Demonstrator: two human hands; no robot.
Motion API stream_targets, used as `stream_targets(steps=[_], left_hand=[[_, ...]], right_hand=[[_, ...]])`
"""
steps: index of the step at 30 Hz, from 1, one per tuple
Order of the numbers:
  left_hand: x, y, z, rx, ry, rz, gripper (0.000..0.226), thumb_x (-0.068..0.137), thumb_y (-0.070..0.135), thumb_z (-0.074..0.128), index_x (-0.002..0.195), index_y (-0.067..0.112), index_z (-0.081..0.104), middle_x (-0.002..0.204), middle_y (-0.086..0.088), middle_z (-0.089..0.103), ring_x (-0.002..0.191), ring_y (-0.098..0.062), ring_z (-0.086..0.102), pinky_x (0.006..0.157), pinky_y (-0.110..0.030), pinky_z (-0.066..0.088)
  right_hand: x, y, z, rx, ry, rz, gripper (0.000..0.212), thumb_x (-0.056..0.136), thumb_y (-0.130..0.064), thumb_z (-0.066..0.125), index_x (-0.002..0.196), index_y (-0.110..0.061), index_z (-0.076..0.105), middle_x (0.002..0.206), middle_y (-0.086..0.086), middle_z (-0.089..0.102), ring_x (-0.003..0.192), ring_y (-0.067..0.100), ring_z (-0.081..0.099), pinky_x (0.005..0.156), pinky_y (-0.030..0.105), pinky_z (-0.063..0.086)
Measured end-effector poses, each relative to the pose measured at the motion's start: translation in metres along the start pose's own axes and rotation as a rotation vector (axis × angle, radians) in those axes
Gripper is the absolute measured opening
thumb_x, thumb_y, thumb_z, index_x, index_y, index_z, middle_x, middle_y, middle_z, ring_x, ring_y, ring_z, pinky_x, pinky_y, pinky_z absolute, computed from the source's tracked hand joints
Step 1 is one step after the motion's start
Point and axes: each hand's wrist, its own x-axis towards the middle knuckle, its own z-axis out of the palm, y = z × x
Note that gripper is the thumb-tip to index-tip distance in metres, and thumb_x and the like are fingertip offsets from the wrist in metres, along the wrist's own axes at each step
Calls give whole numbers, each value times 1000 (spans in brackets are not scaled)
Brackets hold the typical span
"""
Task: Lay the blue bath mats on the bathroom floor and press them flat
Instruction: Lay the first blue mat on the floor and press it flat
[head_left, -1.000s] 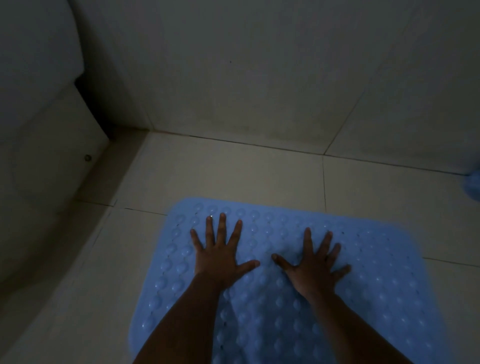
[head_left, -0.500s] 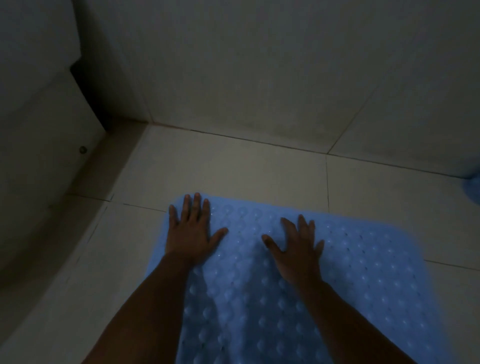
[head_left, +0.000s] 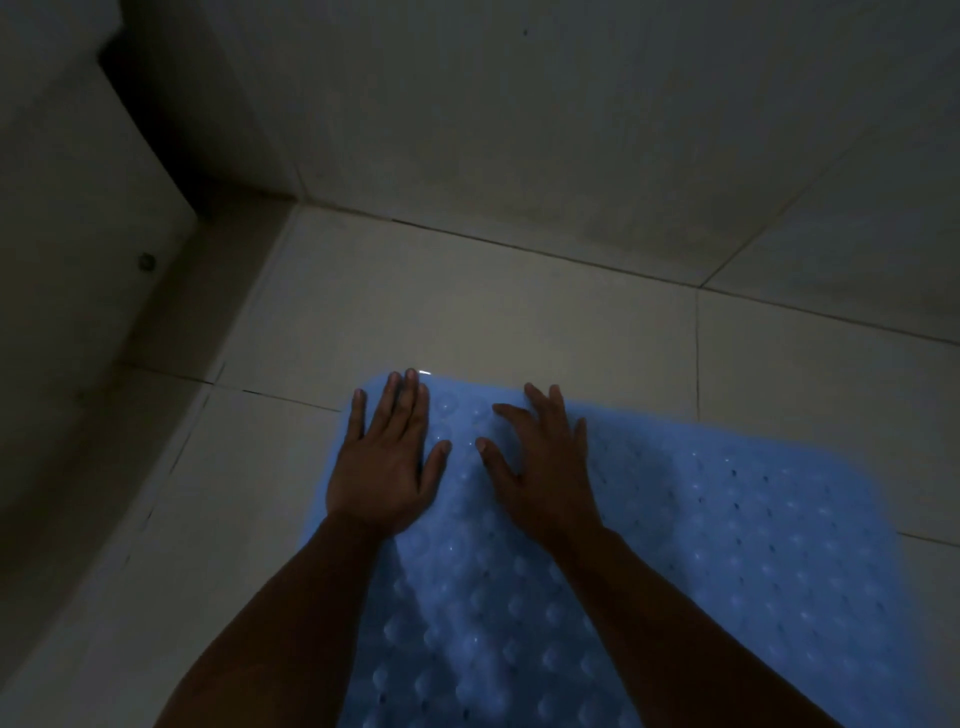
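Observation:
A light blue bath mat (head_left: 727, 545) with rows of round bumps and small holes lies on the pale tiled floor (head_left: 467, 312), running from mid-frame to the bottom edge. My left hand (head_left: 384, 457) rests palm down on the mat's far left corner, fingers close together and reaching its far edge. My right hand (head_left: 540, 462) lies flat on the mat just to the right of it, fingers slightly curled and spread. Both forearms cover part of the mat. Neither hand holds anything.
A tiled wall (head_left: 571, 130) rises beyond the floor strip past the mat. At the left stands a pale fixture (head_left: 67, 260) with a small round screw (head_left: 147, 261), a dark gap behind it. The room is dim.
Both hands have slid from the mat's middle toward its far left corner and moved closer together. The left hand's fingers have closed up. The view has shifted so the mat sits further right.

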Motion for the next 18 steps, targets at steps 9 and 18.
stream_targets(steps=[9, 18], left_hand=[[4, -2, -7, 1, -128, -33, 78, 104, 60, 12, 164, 13, -2, 173, -6, -10, 159, -19, -15, 130, -51, -1], [8, -11, -61, -143, -103, -73, 73, 96, 41, 14, 162, 11, 24, 172, -12, 12, 159, -36, 0, 128, -48, 4]], right_hand=[[0, -1, -5, -90, -131, -6, 57, 103, -53, 43, 151, -22, 42, 170, 2, 15, 159, 20, -2, 128, 48, 1], [25, -50, 36, -301, -128, -32, 67, 105, -45, 29, 161, -10, 18, 170, 15, 9, 158, 30, 3, 126, 57, 6]])
